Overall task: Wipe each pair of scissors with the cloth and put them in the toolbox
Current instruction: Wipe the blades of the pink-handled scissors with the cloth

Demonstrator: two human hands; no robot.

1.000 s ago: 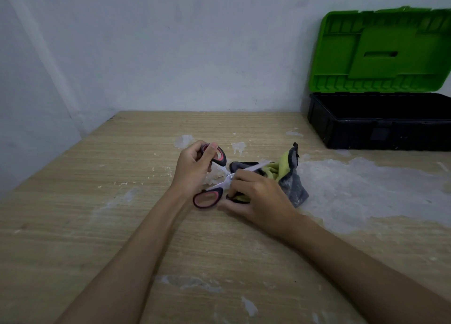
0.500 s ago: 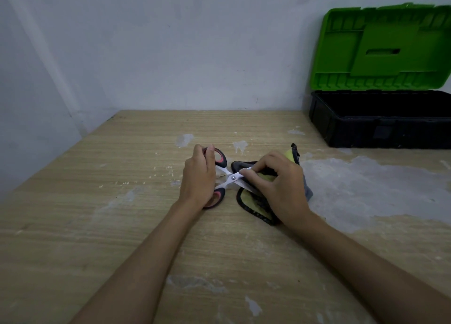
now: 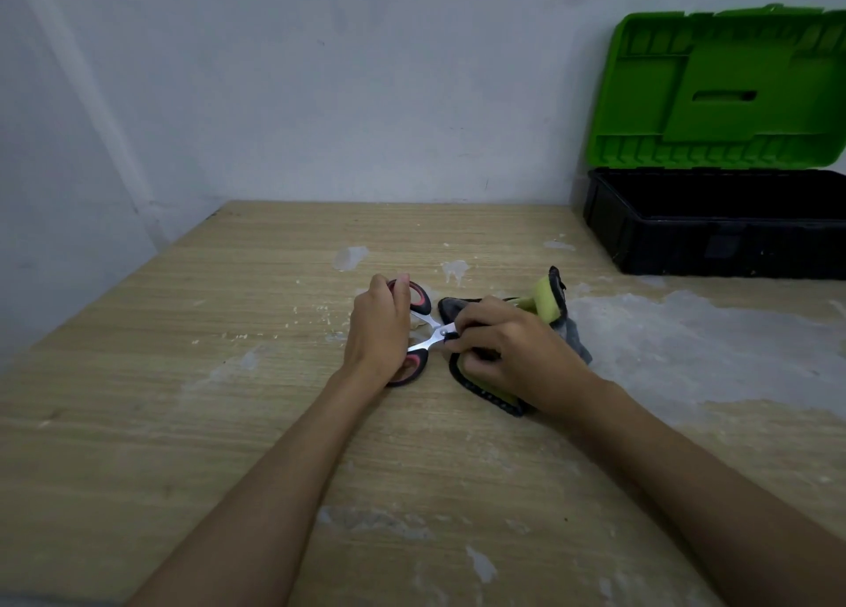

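1. While the left hand (image 3: 377, 327) grips the handle end of the scissors (image 3: 423, 332), its fingers curl over both loops, so this grip is closed around the handles.
2. From that grip, 1 black-and-red loop shows past the fingertips on the far side, and the other shows under the heel of the hand on the near side.
3. Just to the right of the left-hand grip, the 2 bare metal shanks cross at the pivot screw, so the handles stand spread apart.
4. Right of the pivot, the right hand (image 3: 512, 354) holds the cloth (image 3: 547, 302) with its fingers bent and pinched tight; the fingertips touch the scissors at the pivot.
5. Past that pinch the blades are hidden by the cloth and the hand, so I cannot tell how far apart they stand.
6. Beyond the right hand's knuckles, a yellow-green fold of the cloth with a dark edge sticks up; a dark-edged part lies below the palm on the table (image 3: 229, 400), and a grey part trails to the right of the wrist.
7. Far from both grips, up and to the right, the toolbox (image 3: 714, 235) sits at the table's back edge by the wall, its green lid upright and its black tray open.
8. White and grey smears mark the wood to the right of the cloth hand.
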